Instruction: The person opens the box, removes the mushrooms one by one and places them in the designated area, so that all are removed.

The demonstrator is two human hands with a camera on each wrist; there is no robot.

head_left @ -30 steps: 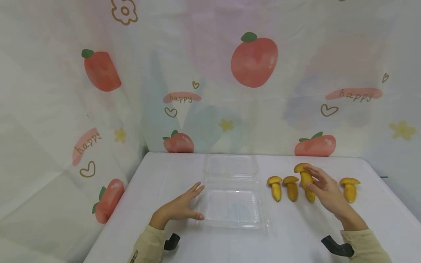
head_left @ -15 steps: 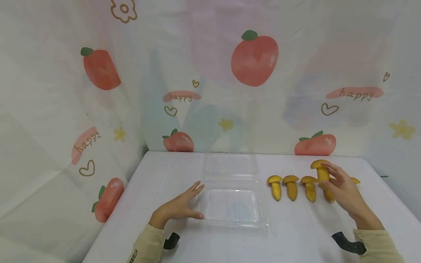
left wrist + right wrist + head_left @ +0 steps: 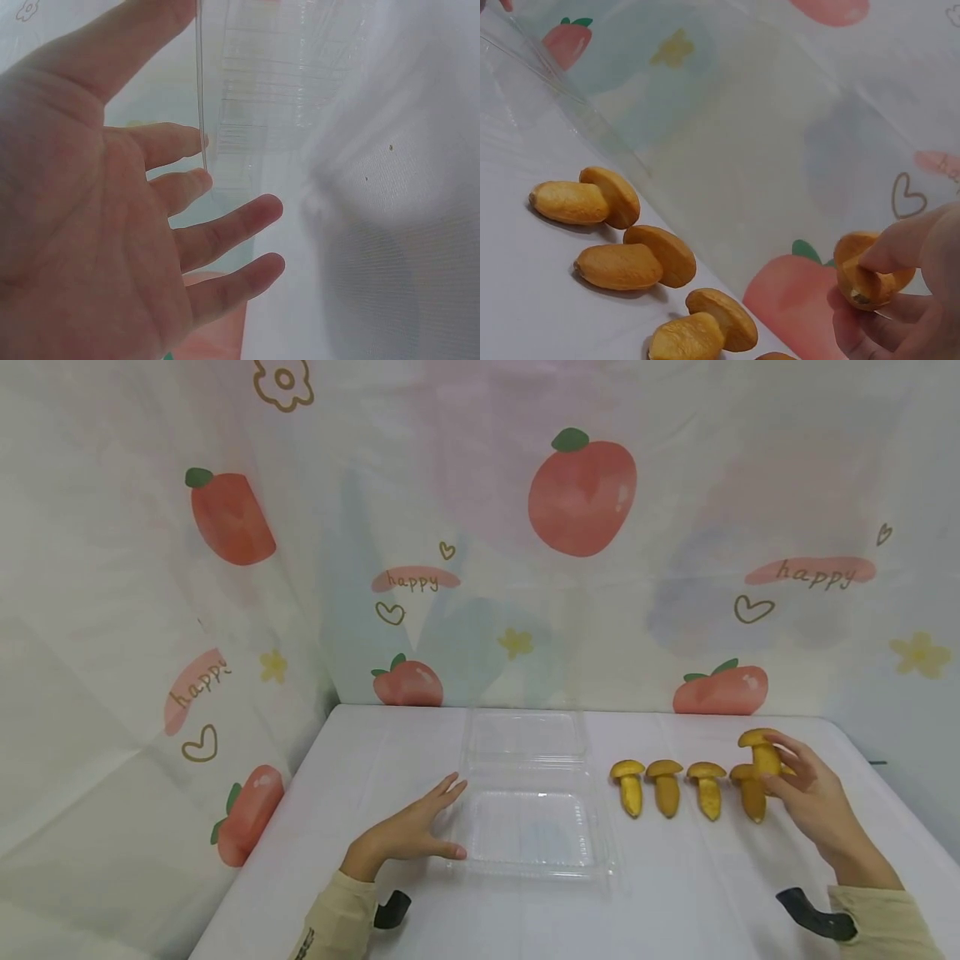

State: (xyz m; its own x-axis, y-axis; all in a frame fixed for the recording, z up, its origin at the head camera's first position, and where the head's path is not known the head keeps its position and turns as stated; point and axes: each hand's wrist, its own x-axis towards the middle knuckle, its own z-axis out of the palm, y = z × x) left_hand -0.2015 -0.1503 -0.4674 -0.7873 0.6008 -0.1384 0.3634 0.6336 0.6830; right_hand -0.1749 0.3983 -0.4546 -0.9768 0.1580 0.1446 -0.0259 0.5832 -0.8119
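Note:
My right hand (image 3: 813, 793) pinches a yellow-brown mushroom (image 3: 855, 262) by its stem between thumb and fingers, cap upward. In the head view, it overlaps another mushroom (image 3: 752, 797) lying on the table. Further left lie more mushrooms in a row, the nearest (image 3: 707, 792) with its cap toward the back. Part of one more cap shows behind my right fingers. My left hand (image 3: 408, 835) has its fingers spread and straight at the left side of a clear plastic clamshell box (image 3: 525, 868). In the left wrist view, its fingertips are right at the box's edge (image 3: 201, 90).
The box's lid (image 3: 525, 735) is folded back toward the wall. A white cloth covers the table (image 3: 360, 735), and a printed fabric backdrop (image 3: 480, 485) rises behind and at the left. A black curved piece (image 3: 817, 917) sticks out by the right sleeve.
My right hand has moved to the right with the mushroom, past the ones lying in the row. The left hand and the box stay where they were.

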